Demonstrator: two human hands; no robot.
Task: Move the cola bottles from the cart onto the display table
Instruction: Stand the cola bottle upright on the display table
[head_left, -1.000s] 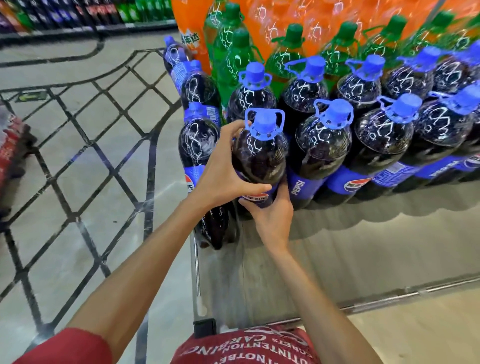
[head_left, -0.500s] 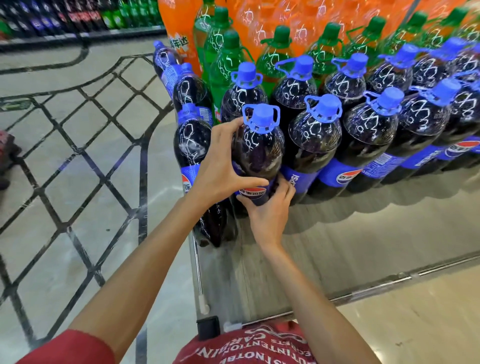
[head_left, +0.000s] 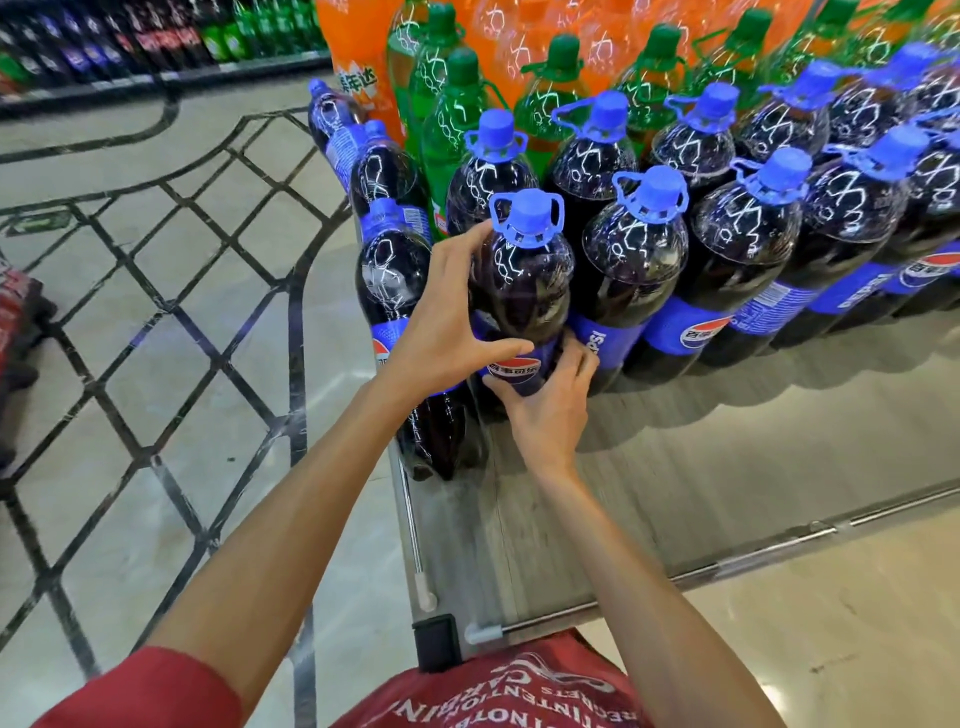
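Between the two grips stood one cola bottle (head_left: 524, 280), upright, with a blue looped cap. The left grip (head_left: 447, 322) was curled about its left shoulder, thumb lying across the label front. The right grip (head_left: 545, 410) clasped it lower down, fingers wrapped round the label's right side. Both were thus closed on this one bottle. Its base was hidden behind them, so contact with the desk (head_left: 675, 467) could not be judged.

Just right of the right grip, and touching the held bottle, ran a front row of like cola bottles (head_left: 634, 270), with a second row beyond. Just left of the left grip stood another dark bottle (head_left: 389, 270) at the desk's edge. Farther beyond the grips rose green bottles (head_left: 452, 124), then orange bottles (head_left: 524, 41). Nearer than the grips lay bare desk surface. Well to the left spread the patterned floor (head_left: 156, 338).
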